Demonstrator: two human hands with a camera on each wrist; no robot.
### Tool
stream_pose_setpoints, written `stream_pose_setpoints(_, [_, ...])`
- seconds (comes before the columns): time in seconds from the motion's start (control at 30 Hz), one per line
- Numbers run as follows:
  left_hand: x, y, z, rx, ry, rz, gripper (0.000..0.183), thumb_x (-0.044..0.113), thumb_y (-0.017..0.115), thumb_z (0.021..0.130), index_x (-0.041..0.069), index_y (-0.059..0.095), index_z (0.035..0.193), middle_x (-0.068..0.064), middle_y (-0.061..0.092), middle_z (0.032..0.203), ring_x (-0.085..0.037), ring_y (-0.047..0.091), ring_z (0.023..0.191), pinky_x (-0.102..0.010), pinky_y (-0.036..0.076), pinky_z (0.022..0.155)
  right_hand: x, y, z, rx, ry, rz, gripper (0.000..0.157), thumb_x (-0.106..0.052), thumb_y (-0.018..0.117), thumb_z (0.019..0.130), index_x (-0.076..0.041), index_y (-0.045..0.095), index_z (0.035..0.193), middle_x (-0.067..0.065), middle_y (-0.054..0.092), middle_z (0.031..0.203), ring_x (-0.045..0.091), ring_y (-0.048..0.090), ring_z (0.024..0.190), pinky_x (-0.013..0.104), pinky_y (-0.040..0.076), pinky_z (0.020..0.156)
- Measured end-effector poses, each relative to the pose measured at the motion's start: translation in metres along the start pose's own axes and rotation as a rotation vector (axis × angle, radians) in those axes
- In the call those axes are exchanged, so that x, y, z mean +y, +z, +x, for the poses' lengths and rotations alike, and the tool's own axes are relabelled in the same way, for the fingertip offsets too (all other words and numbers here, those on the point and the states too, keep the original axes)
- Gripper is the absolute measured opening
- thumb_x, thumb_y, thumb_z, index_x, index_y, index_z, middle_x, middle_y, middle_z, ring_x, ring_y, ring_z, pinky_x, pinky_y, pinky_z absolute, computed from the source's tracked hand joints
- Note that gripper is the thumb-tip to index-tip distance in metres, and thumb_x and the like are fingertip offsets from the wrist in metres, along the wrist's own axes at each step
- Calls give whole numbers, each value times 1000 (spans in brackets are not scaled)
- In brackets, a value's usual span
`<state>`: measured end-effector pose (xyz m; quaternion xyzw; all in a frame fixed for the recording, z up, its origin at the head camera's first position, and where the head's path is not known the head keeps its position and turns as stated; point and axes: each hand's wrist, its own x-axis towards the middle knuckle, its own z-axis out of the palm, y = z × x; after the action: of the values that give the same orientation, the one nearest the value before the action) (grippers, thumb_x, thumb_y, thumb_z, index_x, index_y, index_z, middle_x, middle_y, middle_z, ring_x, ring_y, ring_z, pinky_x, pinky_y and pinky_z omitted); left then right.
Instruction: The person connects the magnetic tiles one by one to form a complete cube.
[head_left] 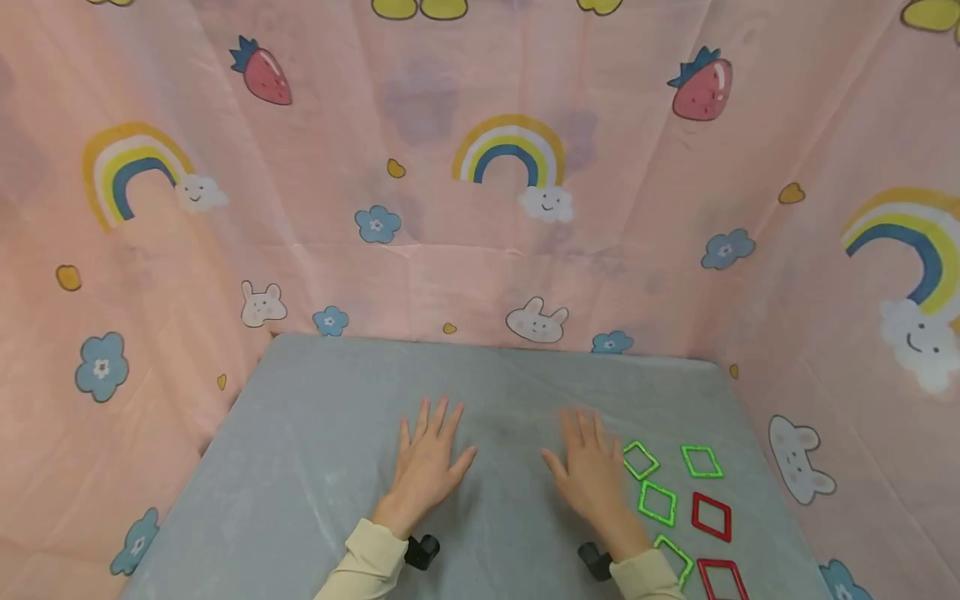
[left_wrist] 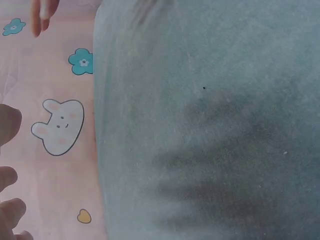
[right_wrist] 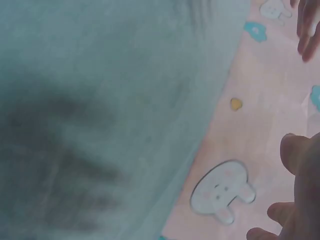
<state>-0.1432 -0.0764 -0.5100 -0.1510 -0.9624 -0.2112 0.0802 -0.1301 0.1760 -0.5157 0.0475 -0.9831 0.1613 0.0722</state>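
My left hand (head_left: 426,467) is held over the grey table, palm down, fingers spread and straight, with nothing in it. To its right, my right hand (head_left: 592,479) hovers in the same way, its fingertips slightly blurred. Shadows of the fingers fall on the cloth in both wrist views. Just right of the right hand lie green diamond-shaped frames, among them an upper one (head_left: 641,460) and a middle one (head_left: 657,503); the right forearm overlaps a lower one (head_left: 675,560). Farther right are another green frame (head_left: 702,462), a red frame (head_left: 711,517) and a second red frame (head_left: 723,578), cut by the image edge.
A grey cloth (head_left: 315,417) covers the table. Pink curtain (head_left: 322,150) printed with rainbows, strawberries and rabbits hangs behind it and along both sides. Black camera mounts sit at the left wrist (head_left: 422,552) and the right wrist (head_left: 595,561).
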Motion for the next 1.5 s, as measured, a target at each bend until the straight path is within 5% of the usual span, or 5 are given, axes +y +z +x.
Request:
stream_pose_setpoints(0.3, [0, 0, -4, -9, 5, -41, 62, 37, 60, 96, 8, 43, 148, -16, 35, 154, -40, 21, 145, -67, 19, 108, 47, -8, -11, -43, 103, -25, 69, -37, 60, 95, 2, 36, 147, 28, 35, 150, 50, 22, 140, 72, 14, 105])
stream_pose_setpoints(0.6, [-3, 6, -8, 0, 3, -70, 59, 34, 60, 96, 7, 45, 146, -19, 39, 151, -43, 26, 142, -67, 21, 107, 102, -20, -38, -221, 235, -55, 77, -43, 60, 94, 7, 33, 146, 32, 32, 148, 53, 18, 139, 75, 11, 101])
stream_pose_setpoints(0.87, [-6, 10, -12, -14, 1, -67, 56, 34, 59, 97, 6, 47, 144, -21, 45, 146, -45, 32, 139, -65, 27, 106, 125, -20, -44, -386, 303, -77, 84, -46, 66, 90, 9, 34, 145, 32, 31, 148, 53, 10, 140, 74, 8, 101])
stream_pose_setpoints(1.5, [-4, 24, -26, -51, 5, -71, 54, 30, 62, 95, 5, 49, 141, -21, 48, 142, -46, 36, 136, -64, 30, 104, 142, -5, -54, -347, 257, -82, 63, -27, 71, 87, 5, 48, 136, 29, 49, 136, 52, 27, 134, 75, 18, 97])
